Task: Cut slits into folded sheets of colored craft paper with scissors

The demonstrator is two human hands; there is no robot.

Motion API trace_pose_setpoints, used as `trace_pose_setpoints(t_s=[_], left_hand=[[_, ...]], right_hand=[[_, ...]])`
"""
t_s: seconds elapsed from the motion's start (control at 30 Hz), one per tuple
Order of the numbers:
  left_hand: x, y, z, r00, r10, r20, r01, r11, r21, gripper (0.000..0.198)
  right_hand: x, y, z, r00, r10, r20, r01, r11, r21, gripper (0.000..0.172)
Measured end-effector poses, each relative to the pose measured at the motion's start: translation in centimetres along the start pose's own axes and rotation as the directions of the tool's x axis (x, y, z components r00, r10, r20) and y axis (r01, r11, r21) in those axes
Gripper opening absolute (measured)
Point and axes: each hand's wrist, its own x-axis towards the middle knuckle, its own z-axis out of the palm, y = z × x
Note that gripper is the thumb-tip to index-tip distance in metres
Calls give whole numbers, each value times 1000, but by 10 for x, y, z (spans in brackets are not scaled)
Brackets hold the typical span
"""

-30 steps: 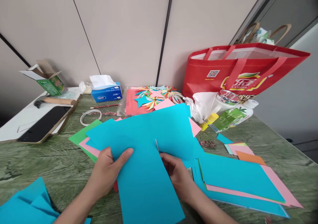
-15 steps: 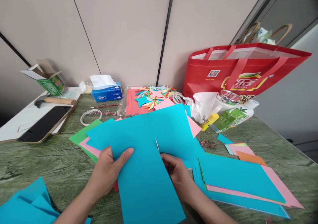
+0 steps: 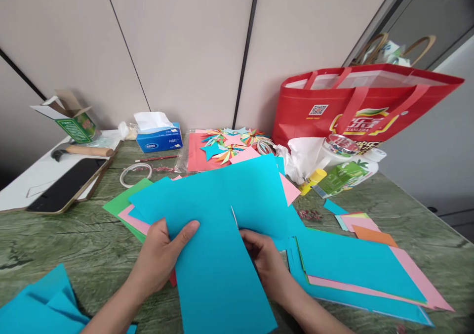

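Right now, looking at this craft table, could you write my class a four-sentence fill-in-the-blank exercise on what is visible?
1. The thumb of the ____ hand lies on top of the blue paper.
2. A thin metal blade shows beside the ____ hand.
3. The big shopping bag is ____.
4. A wooden-handled hammer lies behind the black-screened ____.

Missing words: left; right; red; smartphone.

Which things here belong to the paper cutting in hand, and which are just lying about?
Belonging to the job:
Blue sheet, held in the left hand
Thin blade beside the right hand; its handle is hidden
Paper stack at right, probably stock

Seemingly just lying about:
Phone
Hammer
Tissue box
Red bag
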Motion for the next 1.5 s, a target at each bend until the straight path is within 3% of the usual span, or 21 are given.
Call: trace_pose_setpoints(t_s=[0.17, 0.5, 1.03, 1.2, 1.5], left_hand=[[-1, 0, 1, 1000, 3, -5, -3, 1000, 2, 33], [-3, -4, 3, 996, -15, 84, 18, 999, -34, 21], [-5, 0, 4, 995, -30, 99, 36, 998, -57, 22], [-4, -1, 3, 997, -3, 82, 4, 1000, -13, 22], [-3, 0, 2, 996, -18, 87, 21, 999, -35, 22]], right_hand=[[0, -1, 0, 1000, -20, 2, 20, 1000, -15, 37], [1, 0, -2, 999, 6, -42, -8, 999, -44, 37], [0, -1, -1, 999, -48, -8, 48, 998, 27, 29], [1, 0, 0, 999, -39, -10, 39, 999, 29, 36], [1, -1, 2, 998, -45, -44, 47, 998, 29, 33]])
